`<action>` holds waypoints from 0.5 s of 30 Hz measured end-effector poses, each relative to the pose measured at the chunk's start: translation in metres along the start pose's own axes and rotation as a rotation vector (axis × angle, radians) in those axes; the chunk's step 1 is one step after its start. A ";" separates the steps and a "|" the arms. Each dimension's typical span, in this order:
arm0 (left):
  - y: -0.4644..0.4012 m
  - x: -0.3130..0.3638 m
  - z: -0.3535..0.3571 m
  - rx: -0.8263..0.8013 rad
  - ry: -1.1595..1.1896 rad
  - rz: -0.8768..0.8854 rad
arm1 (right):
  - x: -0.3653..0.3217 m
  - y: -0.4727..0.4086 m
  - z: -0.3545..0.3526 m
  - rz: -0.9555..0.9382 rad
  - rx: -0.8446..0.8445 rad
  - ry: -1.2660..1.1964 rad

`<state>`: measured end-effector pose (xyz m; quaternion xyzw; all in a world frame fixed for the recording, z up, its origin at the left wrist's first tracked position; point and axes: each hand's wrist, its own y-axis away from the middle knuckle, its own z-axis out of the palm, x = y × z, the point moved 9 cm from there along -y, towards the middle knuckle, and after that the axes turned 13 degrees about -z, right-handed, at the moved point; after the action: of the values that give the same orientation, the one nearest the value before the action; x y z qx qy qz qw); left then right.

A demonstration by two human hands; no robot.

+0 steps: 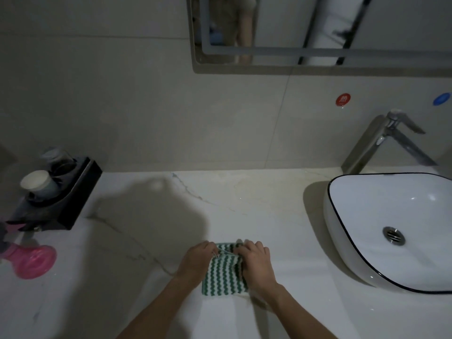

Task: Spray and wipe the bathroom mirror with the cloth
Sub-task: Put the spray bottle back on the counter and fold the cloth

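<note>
A white basin (391,216) sat to the right on the worktop (244,204), a black cup holder (71,192) to the left, the mirror (318,33) above. The green-and-white zigzag cloth (223,272) lay folded at the near edge, left hand (195,261) and right hand (256,263) each in a curled grip pinching its sides.

Red round sticker (343,99) on the wall tile — white character, too blurred to read.

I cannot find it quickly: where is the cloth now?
In the head view, the cloth lies on the counter, low and central, left of the sink, between both hands.
</note>
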<state>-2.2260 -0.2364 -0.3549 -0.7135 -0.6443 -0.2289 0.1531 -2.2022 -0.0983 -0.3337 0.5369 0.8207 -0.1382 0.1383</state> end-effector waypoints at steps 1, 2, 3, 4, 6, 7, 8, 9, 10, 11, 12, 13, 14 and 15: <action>0.001 -0.002 -0.001 -0.034 0.023 -0.076 | 0.000 0.001 -0.002 -0.003 -0.005 0.008; 0.002 -0.007 -0.001 -0.080 0.076 -0.147 | -0.001 0.002 -0.004 -0.009 -0.004 0.006; 0.002 -0.007 -0.002 -0.102 0.139 -0.163 | 0.000 0.002 -0.007 -0.001 -0.012 -0.002; 0.003 -0.005 -0.005 -0.103 0.200 -0.147 | 0.000 0.002 -0.013 0.006 0.002 -0.024; 0.004 -0.001 -0.016 -0.082 0.249 -0.108 | -0.003 0.001 -0.030 0.009 0.084 -0.016; 0.005 0.002 -0.021 -0.080 0.256 -0.105 | -0.001 0.001 -0.036 0.021 0.108 -0.017; 0.005 0.004 -0.026 -0.077 0.278 -0.112 | -0.002 0.000 -0.040 0.027 0.121 -0.032; 0.004 0.007 -0.032 -0.065 0.295 -0.121 | -0.002 -0.002 -0.044 0.045 0.129 -0.061; 0.003 0.010 -0.039 -0.039 0.318 -0.123 | -0.002 -0.003 -0.046 0.066 0.122 -0.104; 0.003 0.013 -0.048 -0.001 0.340 -0.129 | -0.001 -0.005 -0.049 0.082 0.131 -0.146; 0.003 0.016 -0.057 0.036 0.373 -0.130 | -0.002 -0.007 -0.054 0.092 0.158 -0.171; 0.004 0.020 -0.066 0.075 0.405 -0.137 | -0.005 -0.008 -0.058 0.097 0.184 -0.191; 0.004 0.023 -0.075 0.101 0.430 -0.145 | -0.009 -0.010 -0.064 0.097 0.206 -0.203; 0.004 0.027 -0.083 0.118 0.436 -0.149 | -0.013 -0.012 -0.069 0.097 0.229 -0.212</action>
<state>-2.2310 -0.2564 -0.2698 -0.5874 -0.6593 -0.3501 0.3125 -2.2130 -0.0883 -0.2644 0.5705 0.7534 -0.2802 0.1685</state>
